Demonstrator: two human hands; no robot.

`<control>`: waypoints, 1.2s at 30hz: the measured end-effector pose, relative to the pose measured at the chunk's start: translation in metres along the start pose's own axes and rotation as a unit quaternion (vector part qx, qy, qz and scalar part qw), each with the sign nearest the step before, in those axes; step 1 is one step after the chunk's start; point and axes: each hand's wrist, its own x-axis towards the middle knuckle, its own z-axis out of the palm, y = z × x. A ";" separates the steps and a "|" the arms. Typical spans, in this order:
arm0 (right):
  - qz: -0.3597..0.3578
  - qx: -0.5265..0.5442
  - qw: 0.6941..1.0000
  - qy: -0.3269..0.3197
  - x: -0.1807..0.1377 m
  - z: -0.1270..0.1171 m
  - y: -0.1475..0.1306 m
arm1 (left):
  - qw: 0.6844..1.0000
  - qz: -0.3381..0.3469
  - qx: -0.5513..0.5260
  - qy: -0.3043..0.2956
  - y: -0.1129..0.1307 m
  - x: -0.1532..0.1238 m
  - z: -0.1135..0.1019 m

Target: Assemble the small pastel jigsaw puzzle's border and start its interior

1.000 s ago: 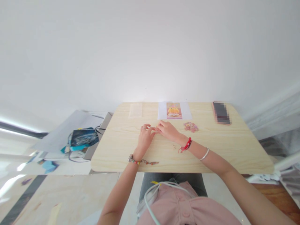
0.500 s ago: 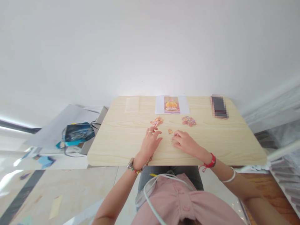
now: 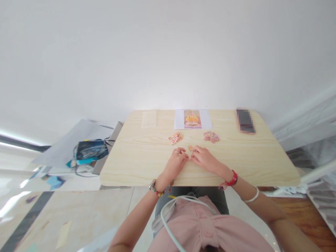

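My left hand [image 3: 178, 161] and my right hand [image 3: 204, 160] meet fingertip to fingertip low over the middle of the table. The fingers of both are curled into a pinch, and whatever is between them is too small and covered to make out. Just beyond the fingertips lies a small orange jigsaw piece [image 3: 190, 148]. A loose pile of orange and pink jigsaw pieces [image 3: 175, 138] sits ahead of my left hand. Ahead of my right hand is another pile, of pink and purple pieces [image 3: 211, 137].
At the back of the wooden table [image 3: 126, 154] lies a printed sheet [image 3: 179, 119] with an orange figure. A pale flat sheet [image 3: 149, 119] is at back left, a phone [image 3: 245, 120] at back right. Left of the table sits a dark blue bag [image 3: 91, 150].
My left hand has moved right and its spread fingers have drawn together. My right hand has shifted slightly left, so the fingertips now meet. Both piles stay put.
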 end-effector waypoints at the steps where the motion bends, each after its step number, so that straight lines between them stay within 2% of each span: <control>1: 0.002 0.005 1.000 0.002 0.001 0.000 0.001 | 1.000 -0.004 0.002 0.005 0.000 0.000 0.000; 6: 0.000 0.025 1.000 0.017 0.007 -0.001 0.000 | 0.999 -0.019 0.033 0.029 0.000 0.003 0.001; 11: -0.021 0.019 0.999 0.014 -0.003 -0.003 -0.006 | 0.995 -0.046 0.049 0.078 0.000 -0.005 -0.010; 16: -0.025 -0.017 1.000 -0.008 -0.007 0.002 -0.007 | 0.999 -0.010 0.046 0.025 0.006 -0.019 -0.009; 21: -0.036 -0.048 0.998 -0.030 -0.003 0.005 -0.007 | 0.997 -0.009 0.072 0.019 0.012 -0.018 0.003; 24: -0.056 -0.073 0.995 -0.032 -0.001 0.006 -0.007 | 0.998 -0.003 0.069 0.011 0.010 -0.014 0.004; 29: -0.099 -0.088 0.990 -0.043 0.007 0.003 -0.005 | 0.998 0.034 0.046 0.000 -0.002 -0.012 -0.011; 36: -0.165 -0.103 0.981 -0.018 0.056 -0.012 -0.005 | 0.994 0.060 0.055 0.075 -0.031 -0.001 -0.041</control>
